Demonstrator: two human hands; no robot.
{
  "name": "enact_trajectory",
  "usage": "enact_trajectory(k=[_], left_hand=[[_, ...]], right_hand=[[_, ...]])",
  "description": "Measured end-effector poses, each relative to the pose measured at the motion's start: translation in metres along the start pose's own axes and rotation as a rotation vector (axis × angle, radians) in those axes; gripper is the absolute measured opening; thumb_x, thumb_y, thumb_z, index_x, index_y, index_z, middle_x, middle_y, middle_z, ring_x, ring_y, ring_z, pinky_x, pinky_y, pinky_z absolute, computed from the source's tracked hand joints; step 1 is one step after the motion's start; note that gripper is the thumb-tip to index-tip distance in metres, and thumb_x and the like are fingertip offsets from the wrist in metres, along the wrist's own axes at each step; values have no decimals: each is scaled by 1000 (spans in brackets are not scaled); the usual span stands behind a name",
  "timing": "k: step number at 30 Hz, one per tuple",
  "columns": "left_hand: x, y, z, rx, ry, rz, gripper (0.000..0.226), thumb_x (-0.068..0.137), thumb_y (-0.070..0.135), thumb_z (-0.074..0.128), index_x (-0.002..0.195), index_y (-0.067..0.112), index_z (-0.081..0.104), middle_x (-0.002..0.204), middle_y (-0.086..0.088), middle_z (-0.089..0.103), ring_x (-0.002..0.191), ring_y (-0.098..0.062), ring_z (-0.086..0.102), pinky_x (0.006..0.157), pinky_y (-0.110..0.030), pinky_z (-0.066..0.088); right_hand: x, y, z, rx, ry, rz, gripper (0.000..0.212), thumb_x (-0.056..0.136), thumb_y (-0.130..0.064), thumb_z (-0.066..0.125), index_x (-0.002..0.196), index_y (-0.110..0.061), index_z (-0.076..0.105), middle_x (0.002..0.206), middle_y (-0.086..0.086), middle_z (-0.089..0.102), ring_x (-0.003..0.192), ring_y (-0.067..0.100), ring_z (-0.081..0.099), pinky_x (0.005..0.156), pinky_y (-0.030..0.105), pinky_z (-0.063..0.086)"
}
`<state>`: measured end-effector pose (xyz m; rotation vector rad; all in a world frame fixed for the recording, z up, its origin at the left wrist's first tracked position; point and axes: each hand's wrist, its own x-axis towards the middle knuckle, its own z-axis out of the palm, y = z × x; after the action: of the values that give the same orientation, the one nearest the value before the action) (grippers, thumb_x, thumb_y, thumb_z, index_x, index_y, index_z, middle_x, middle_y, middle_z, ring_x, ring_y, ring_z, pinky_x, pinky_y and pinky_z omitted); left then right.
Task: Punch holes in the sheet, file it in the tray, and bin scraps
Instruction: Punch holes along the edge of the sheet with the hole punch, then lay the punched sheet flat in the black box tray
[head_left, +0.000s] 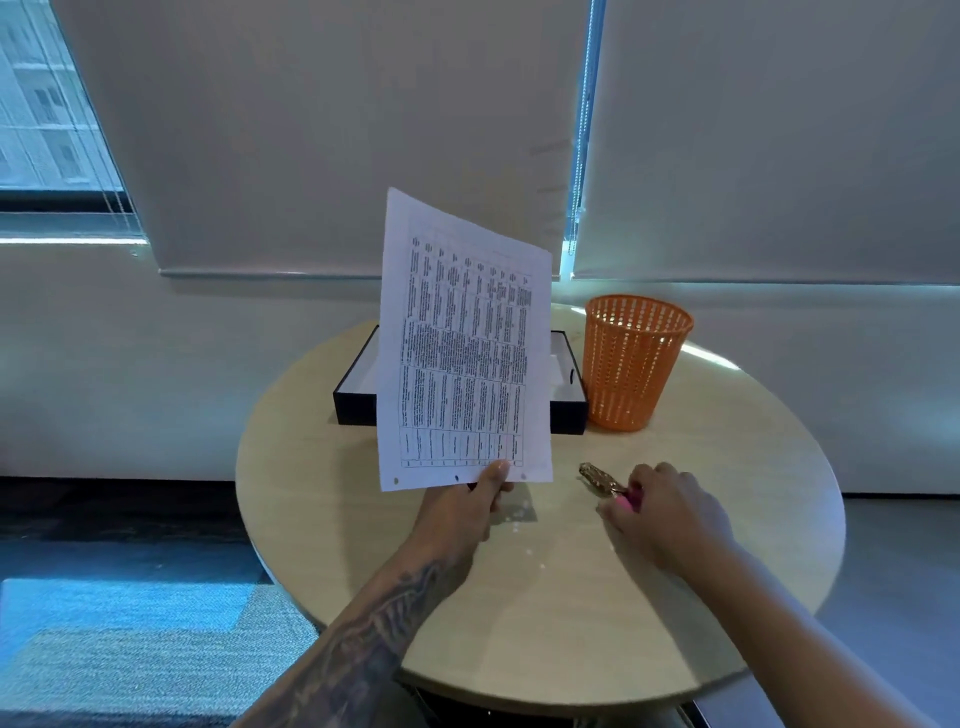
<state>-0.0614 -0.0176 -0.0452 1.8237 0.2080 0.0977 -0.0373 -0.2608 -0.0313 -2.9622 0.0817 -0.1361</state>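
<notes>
My left hand (467, 506) pinches the bottom edge of a printed sheet (462, 343) and holds it upright above the round table (545, 613). Three punched holes show along the sheet's bottom edge. Behind the sheet lies a black tray (353, 395) with a white inside, partly hidden by the paper. An orange mesh bin (631, 364) stands to the tray's right. My right hand (662, 512) rests on the table over the pink handle of a gold hole punch (597, 475), whose head sticks out to the left. Small white paper scraps (524, 540) lie on the table between my hands.
The table stands close to a wall with lowered blinds (363, 130). A window (47, 104) shows at the far left. Blue-grey carpet (130, 623) lies below on the left, and the table's near edge is at the bottom.
</notes>
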Motion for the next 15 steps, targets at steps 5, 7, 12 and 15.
enact_trajectory(k=[5,7,12,15], left_hand=[[-4,8,-9,41,-83,29,48,91,60,57,75,20,78,70,6,69,67,-15,65,69,-24,57],[-4,10,-11,58,-118,68,46,93,59,56,75,22,77,70,8,68,70,-12,64,81,-37,57],[0,14,-12,153,-194,174,45,95,58,52,79,21,74,67,13,67,73,-9,65,89,-39,55],[-2,18,-16,148,-222,184,46,95,58,52,76,21,73,68,12,67,72,-8,63,86,-38,54]], right_hand=[[14,-11,-16,436,-11,3,50,90,-68,52,114,-26,66,121,3,66,109,24,61,90,39,48],[25,-28,-37,952,-40,-28,37,98,-54,54,116,-23,64,121,4,68,106,20,63,92,39,49],[49,-71,-74,1533,-265,-15,41,96,-32,65,131,-11,59,128,9,69,117,28,65,100,46,51],[54,-86,-84,1616,-291,1,23,99,-11,60,121,-12,65,117,9,74,108,28,69,88,47,57]])
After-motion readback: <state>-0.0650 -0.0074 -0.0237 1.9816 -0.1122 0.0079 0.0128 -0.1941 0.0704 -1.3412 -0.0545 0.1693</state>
